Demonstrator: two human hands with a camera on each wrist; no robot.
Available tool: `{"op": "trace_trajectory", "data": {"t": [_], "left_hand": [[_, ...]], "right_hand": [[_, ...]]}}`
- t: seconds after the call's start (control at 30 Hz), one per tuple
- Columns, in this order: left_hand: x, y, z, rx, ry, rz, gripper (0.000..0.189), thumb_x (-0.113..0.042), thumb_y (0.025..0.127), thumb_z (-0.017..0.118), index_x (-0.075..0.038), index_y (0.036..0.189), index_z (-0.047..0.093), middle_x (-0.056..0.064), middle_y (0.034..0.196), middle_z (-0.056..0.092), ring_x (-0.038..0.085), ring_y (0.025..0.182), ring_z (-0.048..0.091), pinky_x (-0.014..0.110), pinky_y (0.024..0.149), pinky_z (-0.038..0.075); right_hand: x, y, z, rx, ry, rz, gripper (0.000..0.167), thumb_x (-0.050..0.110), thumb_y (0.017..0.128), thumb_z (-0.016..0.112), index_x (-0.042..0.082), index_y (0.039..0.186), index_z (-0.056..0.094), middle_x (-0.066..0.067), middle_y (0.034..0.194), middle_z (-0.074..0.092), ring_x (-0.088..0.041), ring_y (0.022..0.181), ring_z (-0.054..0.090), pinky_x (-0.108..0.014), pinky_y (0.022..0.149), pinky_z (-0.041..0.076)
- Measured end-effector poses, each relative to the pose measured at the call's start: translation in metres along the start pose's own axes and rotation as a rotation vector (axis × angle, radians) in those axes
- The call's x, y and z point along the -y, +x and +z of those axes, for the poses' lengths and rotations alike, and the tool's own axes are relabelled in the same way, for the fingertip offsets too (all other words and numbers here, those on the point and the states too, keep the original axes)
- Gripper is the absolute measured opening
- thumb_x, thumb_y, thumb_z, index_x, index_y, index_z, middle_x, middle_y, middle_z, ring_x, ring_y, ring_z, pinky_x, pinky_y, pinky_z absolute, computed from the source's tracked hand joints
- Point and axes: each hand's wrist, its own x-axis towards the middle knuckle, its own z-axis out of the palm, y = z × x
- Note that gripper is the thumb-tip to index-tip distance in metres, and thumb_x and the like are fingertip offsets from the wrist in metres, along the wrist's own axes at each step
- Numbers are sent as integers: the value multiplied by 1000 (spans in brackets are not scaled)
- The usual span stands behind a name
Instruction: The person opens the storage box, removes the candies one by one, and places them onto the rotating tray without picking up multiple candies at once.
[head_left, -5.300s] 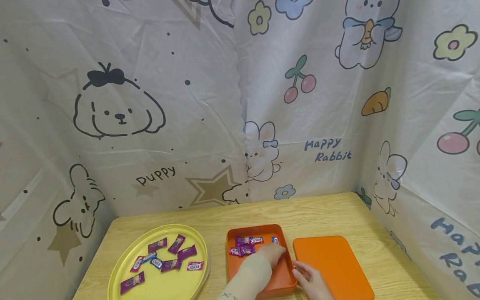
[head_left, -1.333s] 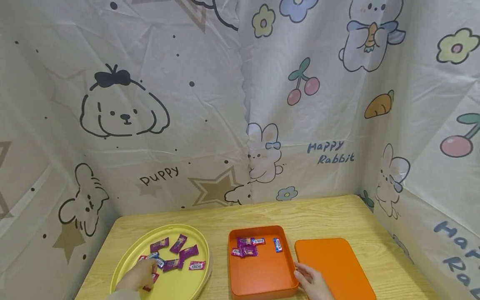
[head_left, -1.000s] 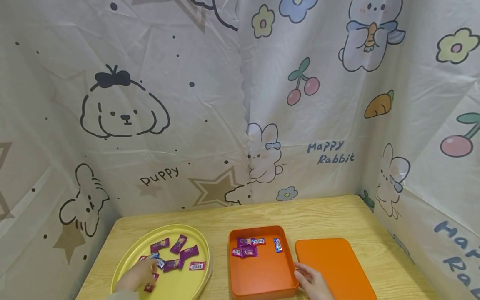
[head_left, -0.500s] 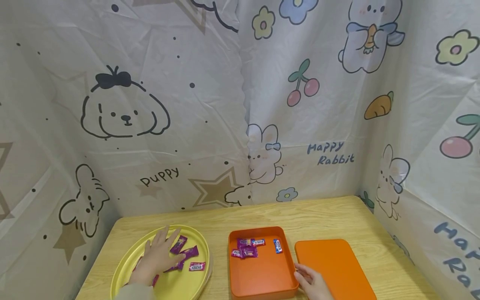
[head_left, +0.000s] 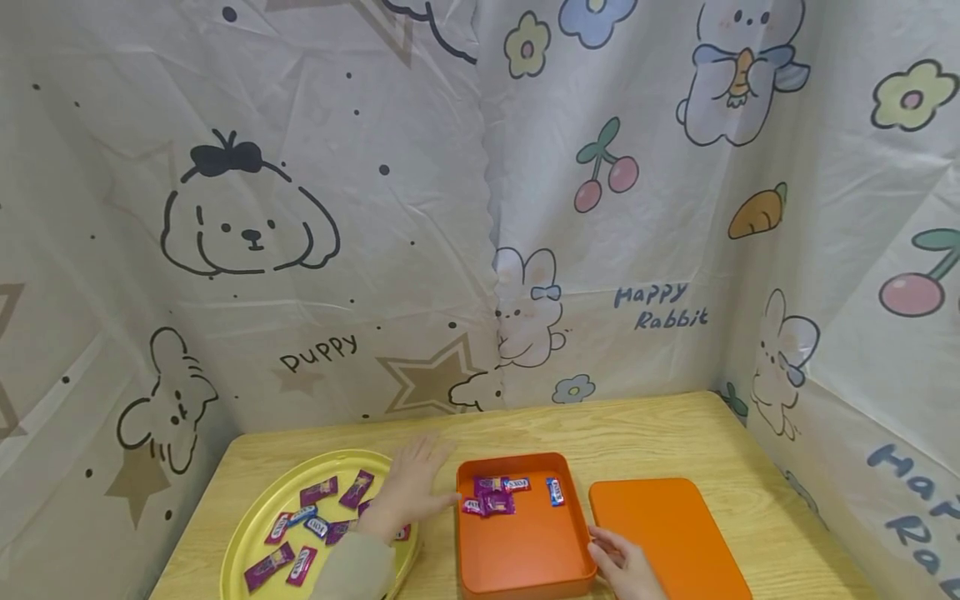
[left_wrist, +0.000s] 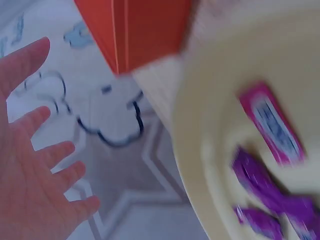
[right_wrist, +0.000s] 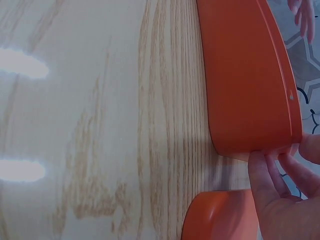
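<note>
Printed cloth (head_left: 405,208) hangs behind the wooden table (head_left: 630,442) — the left hand (head_left: 405,492) is spread near the yellow tray (head_left: 251,527), the right hand (head_left: 628,569) touches the orange box (head_left: 525,557) — if pinching, I cannot tell.

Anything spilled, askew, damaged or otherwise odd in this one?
Nothing stands out. The visible small wrapped candies lie inside the round yellow tray or the rectangular orange box; none shows on the wooden table. The flat orange lid lies beside the box, without visible damage.

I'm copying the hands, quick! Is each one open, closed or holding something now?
Left hand: open, holding nothing.
Right hand: holding the orange box by its side.
</note>
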Motion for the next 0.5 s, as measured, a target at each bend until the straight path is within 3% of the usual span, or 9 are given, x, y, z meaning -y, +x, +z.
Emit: {"op": "trace_trajectory", "data": {"t": [0.17,0.5], "left_hand": [[-24,17,17,81,19,58,70,-41,81,65,-16,140,36,18,146,27,39,132,25,60,104,19],[-55,35,44,228,34,36,67,-35,79,67,-21,138,40,12,141,36,33,129,32,53,103,28]], "right_hand": [[0,0,0,0,-4,0,51,25,93,53,-16,122,45,-31,114,54,-36,100,57,-40,78,51],[-1,0,0,-1,-19,-1,52,26,92,53,-16,123,45,-30,113,55,-37,99,58,-41,78,51]]}}
